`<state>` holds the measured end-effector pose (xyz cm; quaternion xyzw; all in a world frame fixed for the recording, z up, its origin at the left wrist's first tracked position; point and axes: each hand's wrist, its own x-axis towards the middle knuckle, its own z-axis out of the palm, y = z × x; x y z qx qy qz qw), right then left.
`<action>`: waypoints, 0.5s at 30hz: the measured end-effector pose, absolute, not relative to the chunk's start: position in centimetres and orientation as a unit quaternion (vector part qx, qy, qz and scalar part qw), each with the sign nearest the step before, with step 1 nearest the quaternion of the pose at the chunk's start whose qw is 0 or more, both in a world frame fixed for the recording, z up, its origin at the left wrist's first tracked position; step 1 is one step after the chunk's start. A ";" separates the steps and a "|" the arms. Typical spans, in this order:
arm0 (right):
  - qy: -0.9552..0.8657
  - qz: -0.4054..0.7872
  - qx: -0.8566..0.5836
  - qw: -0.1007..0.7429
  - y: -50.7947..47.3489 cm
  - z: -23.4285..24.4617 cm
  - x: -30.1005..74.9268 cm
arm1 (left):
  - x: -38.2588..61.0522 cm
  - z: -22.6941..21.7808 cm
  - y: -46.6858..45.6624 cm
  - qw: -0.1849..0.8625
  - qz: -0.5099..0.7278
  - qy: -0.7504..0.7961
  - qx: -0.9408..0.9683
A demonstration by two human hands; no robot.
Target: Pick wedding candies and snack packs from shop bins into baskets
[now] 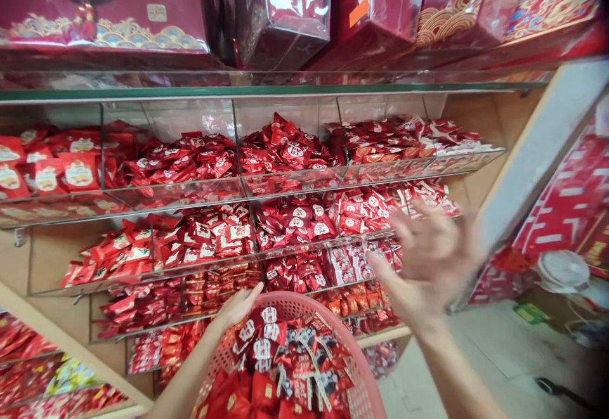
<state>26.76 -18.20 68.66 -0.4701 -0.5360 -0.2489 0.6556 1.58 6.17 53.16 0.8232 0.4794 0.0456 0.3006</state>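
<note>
In front of the stocked shelves (190, 92), my left hand (238, 308) was clamped on the rim of the pink basket (351, 333), probably to steady its heap of packets (262, 350), while my blurred right hand (431, 254) hung with fingers apart, seemingly holding nothing

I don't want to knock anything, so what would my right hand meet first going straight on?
Probably the red-and-white packets toward the right of the second packet row down; your right hand is blurred, so depth is unclear.
</note>
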 end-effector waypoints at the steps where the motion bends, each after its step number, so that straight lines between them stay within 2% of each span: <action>1: -0.529 -0.234 -0.482 0.659 -16.9 67.1 27.0 | 1.6 53.2 6.1 0.302 0.048 0.478 0.824; 5: -0.648 -0.124 -0.597 0.457 -10.9 58.4 28.8 | 1.7 53.3 5.8 0.302 0.056 0.469 0.828; 8: -0.709 -0.066 -0.673 0.201 -7.4 54.4 29.9 | 1.7 53.4 5.5 0.300 0.063 0.470 0.828; 9: -0.713 -0.062 -0.681 0.158 -6.5 53.9 30.0 | 1.7 53.4 5.5 0.299 0.065 0.472 0.827; 15: -0.714 -0.065 -0.694 0.064 -2.8 55.0 29.4 | 1.7 53.4 5.3 0.292 0.070 0.475 0.827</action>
